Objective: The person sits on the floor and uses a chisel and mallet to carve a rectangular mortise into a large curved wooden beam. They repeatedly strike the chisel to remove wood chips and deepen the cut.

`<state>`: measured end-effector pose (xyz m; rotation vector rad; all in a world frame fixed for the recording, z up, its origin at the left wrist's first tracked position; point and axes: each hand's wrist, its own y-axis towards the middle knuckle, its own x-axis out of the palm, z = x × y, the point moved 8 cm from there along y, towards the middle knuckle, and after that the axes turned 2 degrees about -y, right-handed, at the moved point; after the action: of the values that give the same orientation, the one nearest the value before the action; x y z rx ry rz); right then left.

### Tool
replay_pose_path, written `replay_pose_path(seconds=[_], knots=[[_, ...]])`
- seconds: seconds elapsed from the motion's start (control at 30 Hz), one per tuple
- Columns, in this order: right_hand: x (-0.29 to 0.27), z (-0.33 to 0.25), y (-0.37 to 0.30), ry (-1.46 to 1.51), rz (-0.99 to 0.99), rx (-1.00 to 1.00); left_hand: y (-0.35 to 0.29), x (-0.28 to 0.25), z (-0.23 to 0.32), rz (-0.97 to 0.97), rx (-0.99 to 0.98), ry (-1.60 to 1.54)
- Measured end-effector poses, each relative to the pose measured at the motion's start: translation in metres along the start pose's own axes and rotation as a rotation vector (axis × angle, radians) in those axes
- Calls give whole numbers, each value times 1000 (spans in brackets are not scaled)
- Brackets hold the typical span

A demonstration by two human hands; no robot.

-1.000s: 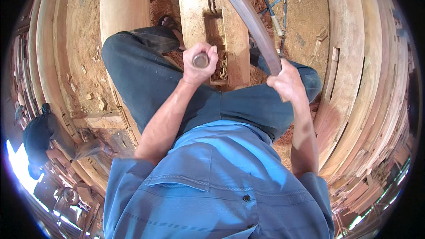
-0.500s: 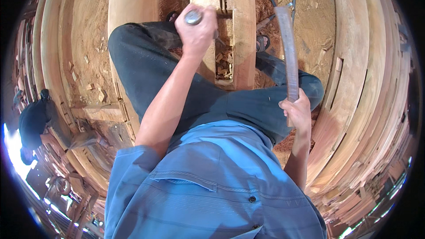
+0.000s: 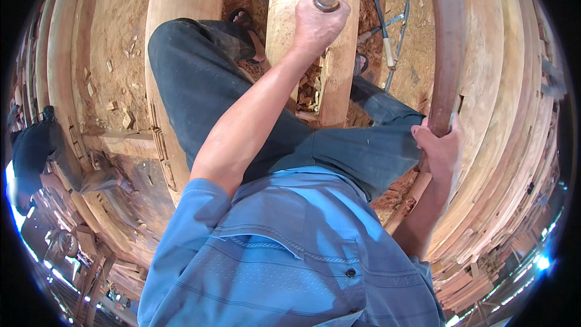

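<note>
My left hand (image 3: 318,30) is closed around an upright chisel (image 3: 327,2); only its round, metal-rimmed handle end shows, and the blade is hidden below my fist. Beneath that hand lies a pale timber beam (image 3: 282,12) between my legs. A long rectangular mortise (image 3: 310,94) is cut into the beam, with wood chips inside. My right hand (image 3: 440,151) grips the lower part of a long brown wooden club (image 3: 448,36). This club is raised to the right of the beam and reaches the top of the picture.
Several hand tools (image 3: 388,42) lie crossed on the dirt floor right of the beam. Another large timber (image 3: 184,0) runs along my left leg. More long timbers (image 3: 484,85) are stacked at the right. Far left, another person (image 3: 37,151) bends among the wood.
My left hand has moved right and slightly farther along the beam with the chisel, now hiding the blade. My right hand has swung the club to the right and raised it.
</note>
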<state>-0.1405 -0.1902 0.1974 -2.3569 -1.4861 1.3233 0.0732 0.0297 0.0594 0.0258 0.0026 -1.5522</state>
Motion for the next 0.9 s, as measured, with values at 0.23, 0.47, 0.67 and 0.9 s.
replay_pose_path(seconds=[0.23,0.47,0.67,0.9], knots=[[-27,-72,1,66,116,-281,-2,15,-7,-135,24,3],[-95,-183,-1,400,51,-825,-6,20,-4,-294,-7,66],[17,-97,31,-812,29,-425,-8,21,-2,-343,-68,-5],[18,-43,4,-589,57,-307,-3,36,-7,-372,-64,-195]])
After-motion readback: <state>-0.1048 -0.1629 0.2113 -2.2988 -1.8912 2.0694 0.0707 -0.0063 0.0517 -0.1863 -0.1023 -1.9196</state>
